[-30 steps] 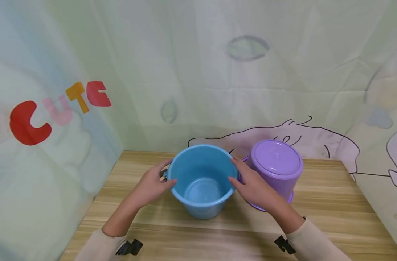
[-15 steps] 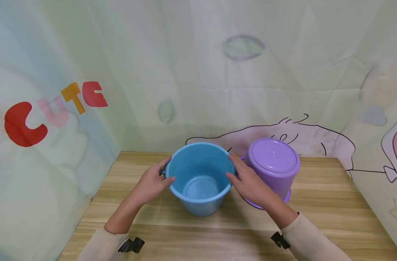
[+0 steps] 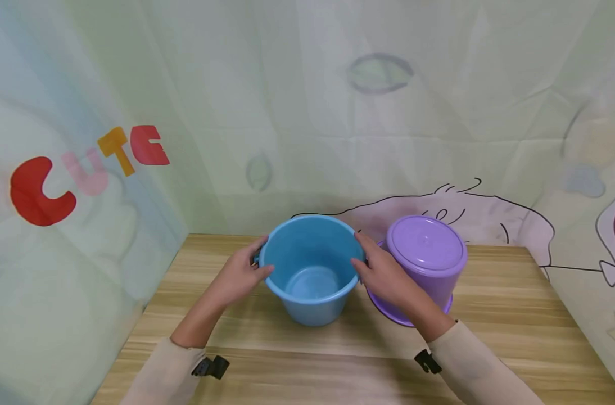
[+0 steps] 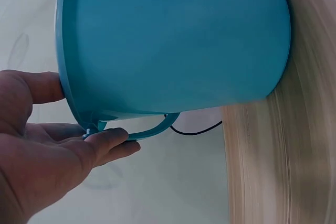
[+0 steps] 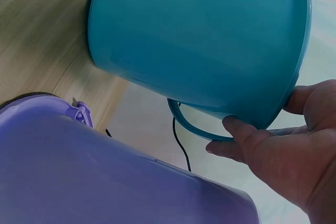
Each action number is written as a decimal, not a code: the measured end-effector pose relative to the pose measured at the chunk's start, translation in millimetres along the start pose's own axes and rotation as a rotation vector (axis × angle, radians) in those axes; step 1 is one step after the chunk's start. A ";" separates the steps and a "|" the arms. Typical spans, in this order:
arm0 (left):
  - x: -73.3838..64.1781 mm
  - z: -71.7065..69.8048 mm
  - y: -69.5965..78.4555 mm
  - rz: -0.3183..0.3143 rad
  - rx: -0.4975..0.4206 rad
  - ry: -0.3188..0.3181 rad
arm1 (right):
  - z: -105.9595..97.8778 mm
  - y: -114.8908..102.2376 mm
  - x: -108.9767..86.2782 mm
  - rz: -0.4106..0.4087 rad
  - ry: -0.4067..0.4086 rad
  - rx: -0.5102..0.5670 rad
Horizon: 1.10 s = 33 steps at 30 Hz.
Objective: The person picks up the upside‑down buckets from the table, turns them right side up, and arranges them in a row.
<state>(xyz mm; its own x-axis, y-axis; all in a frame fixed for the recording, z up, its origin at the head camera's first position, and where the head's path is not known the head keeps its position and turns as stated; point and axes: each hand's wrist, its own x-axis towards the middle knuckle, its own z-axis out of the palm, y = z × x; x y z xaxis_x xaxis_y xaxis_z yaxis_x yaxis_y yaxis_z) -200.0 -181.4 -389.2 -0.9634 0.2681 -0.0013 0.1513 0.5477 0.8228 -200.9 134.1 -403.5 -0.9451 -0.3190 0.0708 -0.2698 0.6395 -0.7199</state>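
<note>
A blue plastic bucket (image 3: 315, 284) stands upright on the wooden table, its open mouth facing up. My left hand (image 3: 239, 273) grips its rim on the left side, thumb over the edge and fingers beneath the rim by the handle mount. On the opposite side my right hand (image 3: 380, 270) holds the rim the same way. The bucket's blue handle (image 4: 152, 132) hangs behind it, close under the fingers in both wrist views. Just right of my right hand a purple bucket (image 3: 426, 247) sits upside down, its base upward.
The wood-grained table (image 3: 267, 360) ends against a printed cloth backdrop (image 3: 307, 112) at the back and sides. My right forearm overlaps the purple bucket's lower edge in the head view. Small black devices are strapped at both sleeve cuffs.
The blue bucket has shifted slightly back, away from me, with both hands keeping hold of its rim. The purple bucket stays in place.
</note>
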 end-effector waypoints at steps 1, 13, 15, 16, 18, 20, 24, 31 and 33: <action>2.1 -0.4 -0.5 0.002 -0.007 -0.002 | -0.2 -0.1 1.4 0.002 0.001 0.002; 27.3 -6.5 -8.8 0.040 -0.054 -0.017 | -0.2 0.4 25.4 0.025 0.015 0.053; 31.3 -7.4 -10.4 0.041 -0.048 -0.015 | -0.3 0.4 29.4 0.021 0.029 0.036; 33.2 -7.9 -10.9 0.039 -0.048 -0.012 | -0.5 0.4 31.3 0.022 0.035 0.034; 37.2 -8.9 -11.9 0.038 -0.056 -0.013 | -0.5 1.2 35.3 0.020 0.044 0.026; 40.5 -10.1 -12.7 0.042 -0.061 -0.014 | -0.6 1.8 39.3 0.024 0.050 0.020; 46.0 -11.4 -14.2 0.043 -0.074 -0.008 | -1.0 1.1 45.7 0.023 0.065 0.010; 56.6 -12.2 -16.1 0.017 -0.076 0.016 | -2.1 -1.9 52.8 0.043 0.072 0.013; 60.6 -12.8 -17.3 0.012 -0.083 0.020 | -2.0 -2.0 55.0 0.046 0.074 0.008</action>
<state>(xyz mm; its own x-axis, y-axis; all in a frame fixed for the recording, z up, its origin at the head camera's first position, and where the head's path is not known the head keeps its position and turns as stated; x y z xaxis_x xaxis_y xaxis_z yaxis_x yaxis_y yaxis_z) -263.8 -184.7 -396.2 -0.9660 0.2578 0.0197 0.1449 0.4768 0.8670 -252.8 116.7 -396.8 -0.9676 -0.2367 0.0875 -0.2241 0.6463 -0.7294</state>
